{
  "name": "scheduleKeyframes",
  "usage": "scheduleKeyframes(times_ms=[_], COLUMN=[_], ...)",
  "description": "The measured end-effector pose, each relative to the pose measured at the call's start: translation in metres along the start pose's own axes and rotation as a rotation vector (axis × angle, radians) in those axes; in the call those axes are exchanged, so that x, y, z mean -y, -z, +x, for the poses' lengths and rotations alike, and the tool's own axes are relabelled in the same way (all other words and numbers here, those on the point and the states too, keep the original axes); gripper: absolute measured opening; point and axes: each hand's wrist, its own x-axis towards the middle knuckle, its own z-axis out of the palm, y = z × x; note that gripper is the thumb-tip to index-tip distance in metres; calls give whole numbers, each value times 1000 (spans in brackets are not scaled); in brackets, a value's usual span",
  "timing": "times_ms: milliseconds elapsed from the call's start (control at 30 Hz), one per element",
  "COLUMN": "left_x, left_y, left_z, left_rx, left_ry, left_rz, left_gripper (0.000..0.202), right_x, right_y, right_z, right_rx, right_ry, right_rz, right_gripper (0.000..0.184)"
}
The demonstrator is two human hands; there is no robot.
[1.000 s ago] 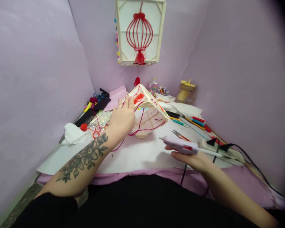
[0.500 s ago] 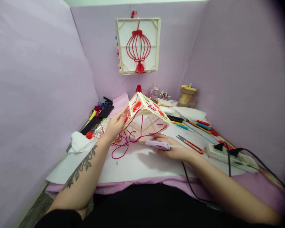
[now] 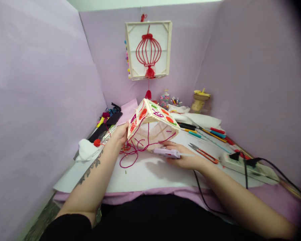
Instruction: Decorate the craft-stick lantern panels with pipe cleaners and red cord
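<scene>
A handmade lantern (image 3: 158, 113) with a pale stick frame stands tilted on the white tabletop, one corner up. Its panels carry red, purple and green yarn designs. My left hand (image 3: 121, 133) grips its left side, the fingertips hidden behind the panel. Magenta yarn (image 3: 129, 164) trails from the frame and loops on the table. In my right hand (image 3: 181, 157) is a lavender hot glue gun (image 3: 166, 153), its nozzle pointing left near the lantern's lower edge. A clear glue stick (image 3: 187, 154) sticks out of the gun's back end.
A finished-looking lantern (image 3: 148, 50) hangs behind. To the right lie orange-handled snips (image 3: 207, 156), markers (image 3: 217, 132) and a power strip (image 3: 248, 169) with black cords. White cloth (image 3: 87, 150) and a red pompom (image 3: 97, 143) sit at left; a bead jar (image 3: 165, 100) stands at the back.
My left hand has moved down along the lantern's left side, uncovering more of that panel. The right hand and glue gun hold nearly the same place. The whole view has shifted slightly.
</scene>
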Motion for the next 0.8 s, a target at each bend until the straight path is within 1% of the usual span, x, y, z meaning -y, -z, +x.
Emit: scheduleKeyframes(times_ms=[100, 233, 333, 433, 533, 600, 633, 733, 800], left_x=[4, 8, 10, 14, 16, 16, 15, 11, 9], left_y=[-2, -7, -11, -13, -14, -15, -17, -21, -23], left_z=[0, -2, -4, -6, -13, -20, -24, -37, -44], left_rx=[-2, 1, -44, -107, -116, -110, -109, -107, -117], left_ry=[-12, -26, -123, -216, -232, -255, -279, -381, -429], left_rz=[0, 59, 142, 169, 150, 155, 176, 294, 352], left_gripper=[37, 39, 31, 24, 18, 14, 13, 16, 19], right_x=[0, -1, -1, 5, 17, 24, 27, 36, 41], right_y=[0, -1, 0, 5, 9, 9, 8, 4, 3], right_z=[-3, -5, -6, -12, -24, -34, -38, -47, -50], right_rx=[33, 58, 71, 83, 70, 44, 17, -92, -99], right_ry=[-14, -31, -34, -51, -110, -191, -238, -314, -310], right_rz=[-50, -45, -45, -64, -70, -92, -107, -138, -143], right_gripper=[21, 19, 20, 21, 19, 12, 11, 19, 20])
